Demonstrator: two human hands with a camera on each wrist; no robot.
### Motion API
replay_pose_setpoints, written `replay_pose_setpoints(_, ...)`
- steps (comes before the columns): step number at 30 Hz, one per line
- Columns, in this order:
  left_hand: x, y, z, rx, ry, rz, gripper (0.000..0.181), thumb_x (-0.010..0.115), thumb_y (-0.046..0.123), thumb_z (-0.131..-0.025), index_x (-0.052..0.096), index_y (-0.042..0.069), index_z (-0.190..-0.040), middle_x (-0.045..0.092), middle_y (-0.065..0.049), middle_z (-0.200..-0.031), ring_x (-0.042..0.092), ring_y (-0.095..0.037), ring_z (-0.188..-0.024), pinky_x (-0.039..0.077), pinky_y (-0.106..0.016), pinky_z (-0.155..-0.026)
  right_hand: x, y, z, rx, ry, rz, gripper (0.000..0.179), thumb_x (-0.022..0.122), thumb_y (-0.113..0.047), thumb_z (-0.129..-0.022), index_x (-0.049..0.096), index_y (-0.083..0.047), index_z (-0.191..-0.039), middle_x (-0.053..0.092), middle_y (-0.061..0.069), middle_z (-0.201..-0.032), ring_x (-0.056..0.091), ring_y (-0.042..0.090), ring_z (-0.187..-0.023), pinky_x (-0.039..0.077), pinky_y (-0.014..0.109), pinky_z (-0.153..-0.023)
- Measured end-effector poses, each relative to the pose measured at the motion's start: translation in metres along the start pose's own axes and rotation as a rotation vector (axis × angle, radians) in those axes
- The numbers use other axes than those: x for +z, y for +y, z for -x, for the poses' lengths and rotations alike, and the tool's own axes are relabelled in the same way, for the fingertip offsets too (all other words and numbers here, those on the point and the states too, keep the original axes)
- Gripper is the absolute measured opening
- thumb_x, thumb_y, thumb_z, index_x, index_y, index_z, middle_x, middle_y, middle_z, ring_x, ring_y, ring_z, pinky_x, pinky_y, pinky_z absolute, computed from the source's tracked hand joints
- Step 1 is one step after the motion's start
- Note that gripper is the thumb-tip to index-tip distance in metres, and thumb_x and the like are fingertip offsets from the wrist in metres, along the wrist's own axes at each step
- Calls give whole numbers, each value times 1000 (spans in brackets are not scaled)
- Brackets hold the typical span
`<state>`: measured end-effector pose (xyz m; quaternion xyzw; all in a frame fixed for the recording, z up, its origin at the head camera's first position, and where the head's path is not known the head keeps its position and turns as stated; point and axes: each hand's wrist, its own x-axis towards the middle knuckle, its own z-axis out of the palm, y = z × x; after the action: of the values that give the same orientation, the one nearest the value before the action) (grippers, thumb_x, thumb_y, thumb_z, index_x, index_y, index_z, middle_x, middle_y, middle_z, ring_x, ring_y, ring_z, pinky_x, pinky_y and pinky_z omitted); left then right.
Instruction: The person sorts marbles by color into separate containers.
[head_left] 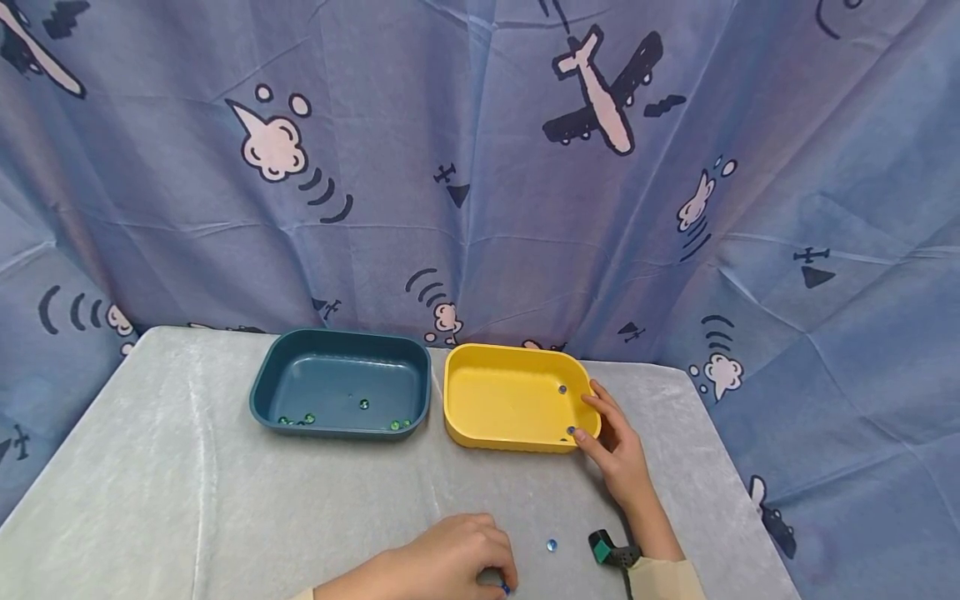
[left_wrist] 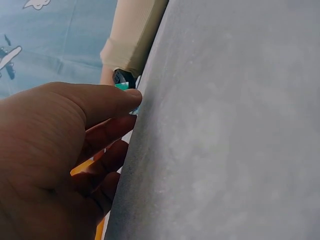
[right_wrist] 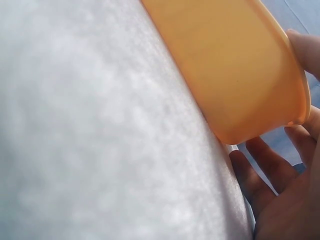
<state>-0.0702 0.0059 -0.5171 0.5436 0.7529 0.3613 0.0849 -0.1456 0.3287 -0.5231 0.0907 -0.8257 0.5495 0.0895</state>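
Observation:
My left hand point(head_left: 465, 558), low in the head view, pinches a small blue glass bead point(head_left: 506, 588) between thumb and index finger. My right hand point(head_left: 618, 454) is at the right end of the yellow bin point(head_left: 495, 440), its thumb and fingers spread apart over the rim. Close to the thumb tip lies a blue bead point(head_left: 571, 430), and another sits farther back inside the bin. In the right wrist view the other fingers point(right_wrist: 270, 160) extend loosely beside the bin's outer corner. A lighter blue bead point(head_left: 552, 545) rests on the table between my hands.
A dark teal bin point(head_left: 341, 432) holding several green beads point(head_left: 364, 404) stands left of the yellow one. Both are near the back of the cloth-covered table point(head_left: 300, 500). Behind hangs a blue curtain point(head_left: 390, 167) with airplane prints. A dark wrist strap point(head_left: 618, 552) circles my right wrist.

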Motion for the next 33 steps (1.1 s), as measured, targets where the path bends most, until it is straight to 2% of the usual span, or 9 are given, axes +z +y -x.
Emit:
replay_pose_setpoints(4, 1, 0, 0, 14, 17, -6, 7, 86, 19, -97, 84, 24, -100, 73, 21, -97, 53, 11, -93, 39, 0, -82, 0, 0, 0, 3, 1, 5, 52, 74, -7, -103, 58, -3, -153, 32, 1, -177, 35, 20, -161, 36, 13, -118)
replay_pose_setpoints(16, 1, -1, 1, 0, -2, -6, 9, 86, 19, -97, 84, 25, -104, 72, 23, -99, 54, 12, -95, 39, 0, -82, 0, 0, 0, 2, 0, 11, 52, 73, -5, -103, 59, -3, -152, 33, 1, -177, 36, 19, -160, 37, 13, -118)
replay_pose_setpoints(25, -6, 1, 0, -27, -1, 32, 9, 83, 17, -98, 84, 23, -105, 73, 21, -99, 56, 13, -98, 41, 0, -85, 1, -1, -2, 4, 0, 22, 52, 74, -8, -103, 59, -4, -153, 33, 0, -177, 35, 24, -161, 36, 12, -118)
replay_pose_setpoints(33, -11, 7, -1, -27, 48, 34, 9, 83, 16, -98, 83, 22, -104, 71, 20, -101, 58, 11, -97, 42, 0, -87, 1, -3, -1, 5, -3, 21, 52, 75, -7, -103, 59, -6, -153, 33, 1, -177, 34, 27, -161, 36, 12, -118)
